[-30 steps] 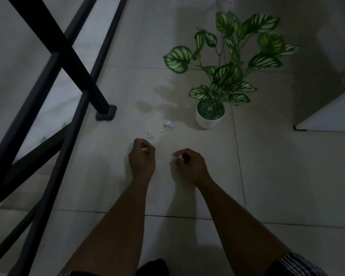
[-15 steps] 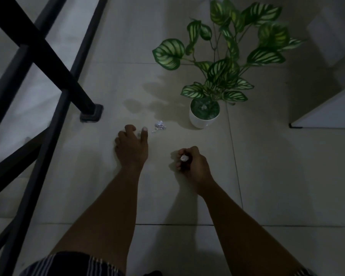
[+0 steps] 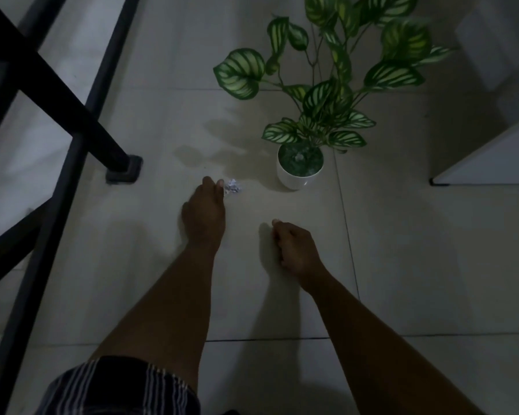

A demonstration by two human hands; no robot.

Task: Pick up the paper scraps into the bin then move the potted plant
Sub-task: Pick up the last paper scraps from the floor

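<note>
Head view looks down on a dim tiled floor point(image 3: 402, 265) where a person crouches with both arms stretched forward. Left hand point(image 3: 204, 214) lies low over the tiles, palm down, its fingertips point(image 3: 219, 184) touching or just short of a small crumpled paper scrap point(image 3: 232, 187); thumb and forefinger stand narrowly apart, which suits a pinch on something so light and flat. Whether the fingers already grip the scrap cannot be told in this light. Right hand point(image 3: 294, 247) rests nearer the body, curled into a loose fist with the thumb laid on top; the closed shape would fit keeping gathered bits from dropping, though what it contains, if anything, is hidden.

That scrap sits between the left hand and the potted plant point(image 3: 300, 166), whose white pot stands upright just beyond and to the right, its striped leaves spreading above. No bin appears anywhere in the picture, so the scraps will have to be carried out of view. A black metal frame point(image 3: 72, 94) crosses the left side, its foot planted on the floor well apart from the scrap.

Judging from this, the collecting step is near its end: only this one scrap shows on the tiles, and the plant is untouched.
</note>
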